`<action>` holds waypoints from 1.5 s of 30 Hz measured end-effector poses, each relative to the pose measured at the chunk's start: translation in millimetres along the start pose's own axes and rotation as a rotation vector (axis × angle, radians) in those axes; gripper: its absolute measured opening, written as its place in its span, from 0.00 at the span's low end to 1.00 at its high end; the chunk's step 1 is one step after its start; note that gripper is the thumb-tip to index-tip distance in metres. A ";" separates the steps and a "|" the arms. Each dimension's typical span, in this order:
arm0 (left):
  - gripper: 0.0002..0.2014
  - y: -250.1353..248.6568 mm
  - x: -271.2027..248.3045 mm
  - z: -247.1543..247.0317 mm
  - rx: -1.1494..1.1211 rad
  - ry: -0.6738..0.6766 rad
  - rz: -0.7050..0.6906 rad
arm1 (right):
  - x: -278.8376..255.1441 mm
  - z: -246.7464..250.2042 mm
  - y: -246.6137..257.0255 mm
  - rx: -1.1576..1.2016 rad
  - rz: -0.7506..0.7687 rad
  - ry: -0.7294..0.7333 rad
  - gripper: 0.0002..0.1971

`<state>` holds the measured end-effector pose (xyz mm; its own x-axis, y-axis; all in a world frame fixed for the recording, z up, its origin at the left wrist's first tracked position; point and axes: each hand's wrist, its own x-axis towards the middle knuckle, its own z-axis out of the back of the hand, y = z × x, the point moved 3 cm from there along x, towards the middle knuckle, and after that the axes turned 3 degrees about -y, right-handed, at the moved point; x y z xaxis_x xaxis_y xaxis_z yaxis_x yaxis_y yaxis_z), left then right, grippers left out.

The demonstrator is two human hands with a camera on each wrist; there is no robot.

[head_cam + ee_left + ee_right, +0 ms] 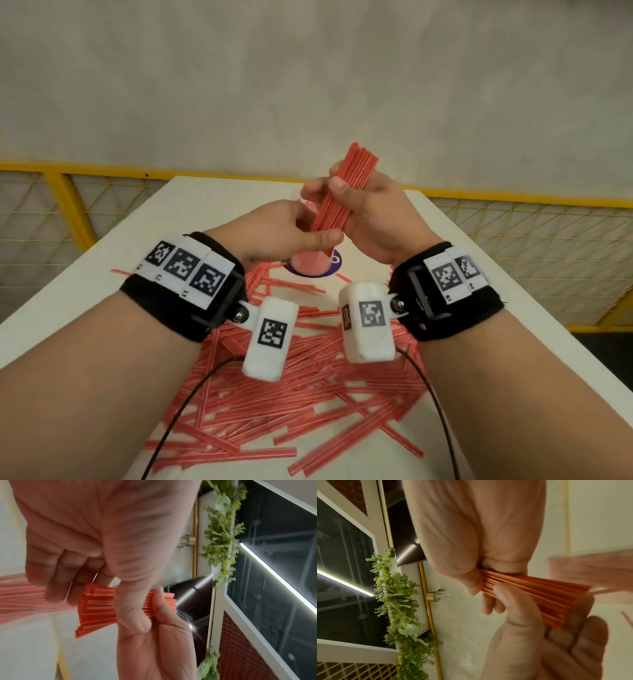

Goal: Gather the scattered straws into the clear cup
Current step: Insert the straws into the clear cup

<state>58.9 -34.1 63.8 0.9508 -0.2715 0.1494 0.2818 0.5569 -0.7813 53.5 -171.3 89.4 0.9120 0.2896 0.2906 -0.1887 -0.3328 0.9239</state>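
Head view. Item: bundle of red straws (344,192), held tilted in my right hand (373,219), fingers wrapped around its middle. My left hand (277,233) pinches the bundle's lower end, thumb across it. Clear cup (310,265), already holding straws, stands just below both hands on the worktop (212,198). Loose straws (301,394) lie heaped nearer me than the hands, under my wrists.

Left wrist view. Bundle ends (96,607) uneven, fanned under the left thumb; right-hand fingers clamp further along.

Right wrist view. Bundle (539,595) splays wider beyond my grip; the cup's contents are a pink blur past it.

Handling, by my estimate: light, thin, smooth straws, apt to slide and fan out. Best gripped around the middle, ends squared before dropping into the cup.
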 end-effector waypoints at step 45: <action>0.10 14.8 15.6 0.0 -0.727 -0.314 0.037 | 55.9 24.8 -8.5 -0.170 0.195 -0.336 0.15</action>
<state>77.9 -30.1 54.5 0.9802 0.0315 0.1953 0.1977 -0.1202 -0.9729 115.0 -174.5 91.6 0.9161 -0.0817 0.3926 -0.4010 -0.1919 0.8958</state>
